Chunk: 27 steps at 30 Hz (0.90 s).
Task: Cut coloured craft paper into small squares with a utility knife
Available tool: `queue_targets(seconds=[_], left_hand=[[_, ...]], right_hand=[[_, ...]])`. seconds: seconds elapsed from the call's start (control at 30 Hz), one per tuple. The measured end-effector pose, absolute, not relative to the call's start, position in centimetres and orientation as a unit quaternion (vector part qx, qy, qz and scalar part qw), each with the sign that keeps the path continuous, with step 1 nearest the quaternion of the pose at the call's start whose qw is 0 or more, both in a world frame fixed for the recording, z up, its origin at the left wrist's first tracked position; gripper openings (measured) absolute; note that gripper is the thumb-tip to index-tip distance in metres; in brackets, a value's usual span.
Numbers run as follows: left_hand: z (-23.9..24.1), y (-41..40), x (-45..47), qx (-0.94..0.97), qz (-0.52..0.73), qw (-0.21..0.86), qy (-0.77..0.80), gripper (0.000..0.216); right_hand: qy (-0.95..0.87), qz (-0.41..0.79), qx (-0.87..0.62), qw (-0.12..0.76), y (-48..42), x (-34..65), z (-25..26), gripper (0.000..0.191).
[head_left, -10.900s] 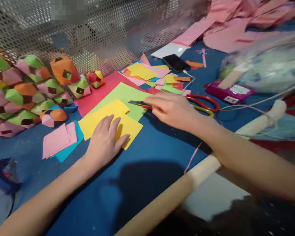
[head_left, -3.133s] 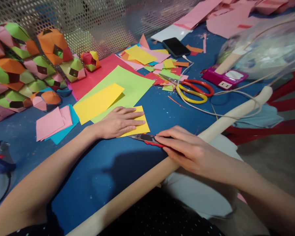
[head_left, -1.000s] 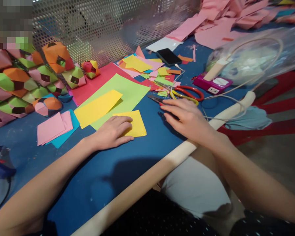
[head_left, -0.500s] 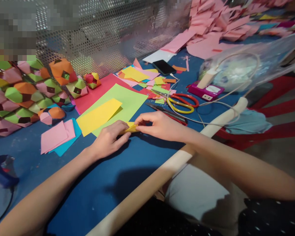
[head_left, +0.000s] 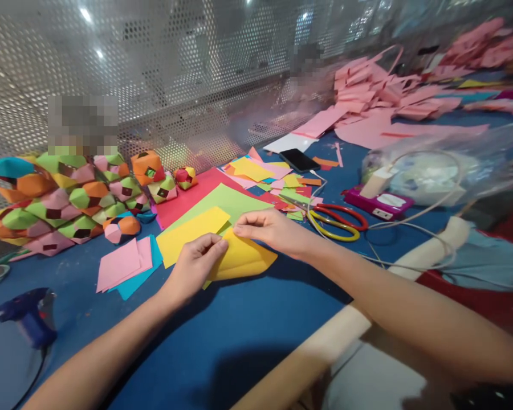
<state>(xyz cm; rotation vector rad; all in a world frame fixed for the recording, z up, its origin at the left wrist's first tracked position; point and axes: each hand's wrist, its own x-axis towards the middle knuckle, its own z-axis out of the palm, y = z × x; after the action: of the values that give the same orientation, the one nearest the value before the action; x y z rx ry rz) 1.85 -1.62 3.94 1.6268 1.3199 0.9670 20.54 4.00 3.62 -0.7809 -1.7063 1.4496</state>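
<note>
Between my two hands is a creased sheet of yellow paper [head_left: 243, 259], tilted up over the blue table. My left hand [head_left: 196, 265] pinches its left edge between thumb and fingers. At its upper edge, my right hand [head_left: 273, 230] grips the paper with fingertips and thumb. Just behind lies another yellow piece [head_left: 192, 230] on a green sheet [head_left: 228, 199], and under these a red sheet [head_left: 188, 196]. Pink squares [head_left: 123, 265] rest on blue paper [head_left: 143, 273] left of my left hand.
Folded paper balls [head_left: 68, 199] are stacked at the left, near a blue glue gun [head_left: 32, 313]. Scissors [head_left: 336, 222], a phone [head_left: 299, 160] and a purple power strip [head_left: 378, 204] with cables lie to the right. Pink paper strips [head_left: 367, 85] pile up behind.
The yellow paper, folded narrow between my fingers before, is now opened out into a wider creased sheet. Both hands still hold it. The camera view has shifted.
</note>
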Motion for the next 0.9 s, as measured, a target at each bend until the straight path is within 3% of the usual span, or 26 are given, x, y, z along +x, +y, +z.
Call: queue_targets(seconds=[0.27,0.5,0.7,0.9], left_hand=[[3.7,-2.0,2.4,0.573,0.396,0.498,0.516,0.039],[3.4,-2.1,2.2,0.492,0.445,0.565,0.492,0.032],[3.0,-1.0,1.6,0.397,0.512,0.577,0.497,0.035],[1.1,-0.1,1.0,0.315,0.573,0.58,0.485,0.048]], right_hand=[[-0.672,0.546,-0.306,0.396,3.7,20.3,3.3,0.028],[-0.65,0.467,-0.338,0.495,3.7,20.4,3.1,0.03],[-0.678,0.454,-0.337,0.471,5.0,19.9,3.0,0.033],[-0.715,0.359,-0.362,0.479,6.9,18.8,2.4,0.023]])
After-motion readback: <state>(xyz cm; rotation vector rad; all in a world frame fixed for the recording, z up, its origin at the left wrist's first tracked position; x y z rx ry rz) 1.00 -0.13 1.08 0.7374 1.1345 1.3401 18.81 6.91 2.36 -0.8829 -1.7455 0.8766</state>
